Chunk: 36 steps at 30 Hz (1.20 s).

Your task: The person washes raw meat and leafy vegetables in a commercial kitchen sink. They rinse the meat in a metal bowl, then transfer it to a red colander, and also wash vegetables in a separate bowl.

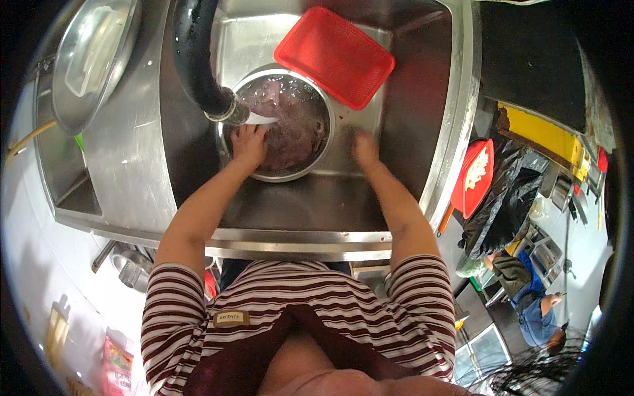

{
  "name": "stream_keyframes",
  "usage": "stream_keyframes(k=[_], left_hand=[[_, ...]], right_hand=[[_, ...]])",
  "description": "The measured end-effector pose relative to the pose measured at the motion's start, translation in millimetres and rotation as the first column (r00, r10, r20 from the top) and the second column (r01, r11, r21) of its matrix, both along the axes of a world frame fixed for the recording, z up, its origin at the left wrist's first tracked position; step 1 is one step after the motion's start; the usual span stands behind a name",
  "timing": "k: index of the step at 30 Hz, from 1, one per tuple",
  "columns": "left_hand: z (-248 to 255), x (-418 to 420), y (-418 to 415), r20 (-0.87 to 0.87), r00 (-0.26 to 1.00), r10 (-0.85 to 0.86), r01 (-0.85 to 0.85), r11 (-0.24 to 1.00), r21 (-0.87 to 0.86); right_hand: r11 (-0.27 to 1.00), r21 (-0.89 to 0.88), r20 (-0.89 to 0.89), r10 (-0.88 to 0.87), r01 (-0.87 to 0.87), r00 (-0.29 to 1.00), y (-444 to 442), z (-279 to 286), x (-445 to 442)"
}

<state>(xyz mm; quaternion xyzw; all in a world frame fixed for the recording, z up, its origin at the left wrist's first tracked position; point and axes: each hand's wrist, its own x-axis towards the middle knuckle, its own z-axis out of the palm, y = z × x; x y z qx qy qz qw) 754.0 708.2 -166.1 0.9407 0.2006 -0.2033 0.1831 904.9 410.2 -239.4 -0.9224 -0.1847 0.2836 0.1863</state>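
Water runs from a thick black hose into a round metal basin standing in the stainless steel sink. Dark reddish water fills the basin, and pinkish pieces show under its surface; what they are I cannot tell. My left hand lies at the basin's near left side, just below the stream, fingers somewhat apart and fingertips at the water. To the right of the basin, over the sink floor, is my right hand, blurred, with its fingers curled; nothing shows in it. A red plastic basket leans beyond the basin's far right rim.
A large metal bowl with a clear plastic container stands on the left counter. Right of the sink are a red basket with pale pieces and a black plastic bag. Another person is farther off at the lower right.
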Motion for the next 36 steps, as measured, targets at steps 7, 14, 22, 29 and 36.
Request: stream_keyframes(k=[7, 14, 22, 29, 36], left_hand=[[-6.6, 9.0, 37.8, 0.47, 0.862, 0.187, -0.311, 0.929, 0.201], [-29.2, -2.0, 72.9, 0.111, 0.849, 0.517, -0.514, 0.856, -0.053], [-5.6, 33.2, 55.7, 0.593, 0.754, 0.282, -0.178, 0.957, -0.23], [-10.3, 53.0, 42.1, 0.604, 0.775, 0.183, -0.367, 0.91, 0.194], [-42.6, -13.7, 92.7, -0.036, 0.861, 0.508, -0.501, 0.857, 0.115]], right_hand=[[0.914, 0.383, 0.199, 0.06, -0.134, 0.978, 95.5, 74.8, -10.8], [0.821, 0.345, -0.326, -0.349, 0.455, 0.878, 93.3, 20.9, 4.2], [0.913, 0.069, -0.063, -0.397, 0.401, 0.916, 119.2, 39.9, -5.3], [0.884, 0.28, -0.236, -0.314, 0.373, 0.92, 96.0, 11.3, -8.1], [0.757, 0.278, -0.214, -0.551, 0.591, 0.806, 119.0, 18.4, -23.8]])
